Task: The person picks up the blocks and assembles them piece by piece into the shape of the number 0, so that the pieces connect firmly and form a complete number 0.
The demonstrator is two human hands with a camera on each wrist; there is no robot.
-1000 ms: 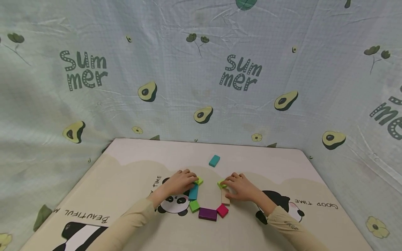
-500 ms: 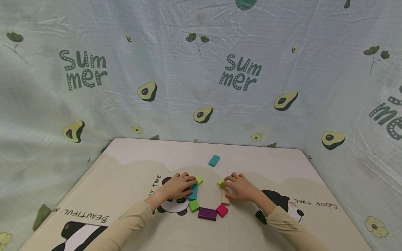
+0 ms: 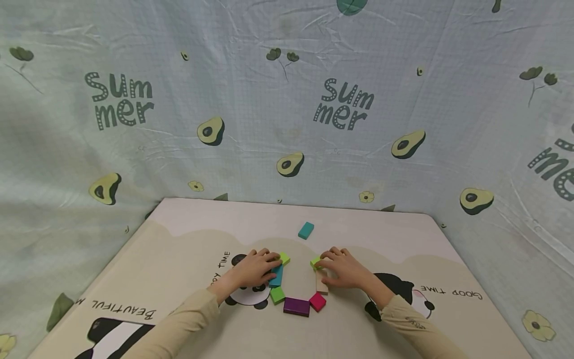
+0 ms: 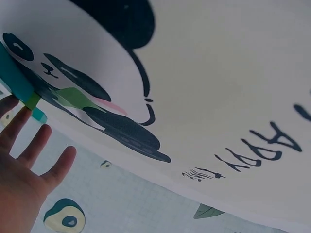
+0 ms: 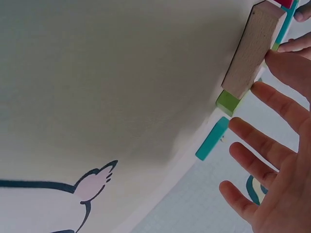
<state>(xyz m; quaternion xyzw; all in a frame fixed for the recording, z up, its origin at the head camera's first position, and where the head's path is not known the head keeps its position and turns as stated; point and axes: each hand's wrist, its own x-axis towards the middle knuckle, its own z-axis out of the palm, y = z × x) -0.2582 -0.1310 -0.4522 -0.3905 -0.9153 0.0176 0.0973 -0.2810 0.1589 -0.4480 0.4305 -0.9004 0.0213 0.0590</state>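
In the head view, small coloured blocks form a U on the table. My left hand (image 3: pixel 255 268) lies beside its left arm, thumb over a blue block (image 3: pixel 276 277) and fingertips at a lime block (image 3: pixel 284 259). Its fingers look spread in the left wrist view. On the other arm, my right hand (image 3: pixel 344 269) has thumb and index finger touching a plain wooden block (image 5: pixel 252 51), the other fingers extended near a lime block (image 5: pixel 227 102). A green block (image 3: pixel 277 295), a purple block (image 3: pixel 296 306) and a red block (image 3: pixel 318 301) make up the near end.
A separate teal block (image 3: pixel 306 230) lies beyond the U's gap. The table (image 3: pixel 381 229) carries printed pandas and lettering. A pale curtain (image 3: pixel 251 99) with avocado prints hangs along its back and sides.
My left hand has shifted slightly toward me, from the lime block onto the blue one, exposing more of the lime block. The right hand stays at the wooden block.
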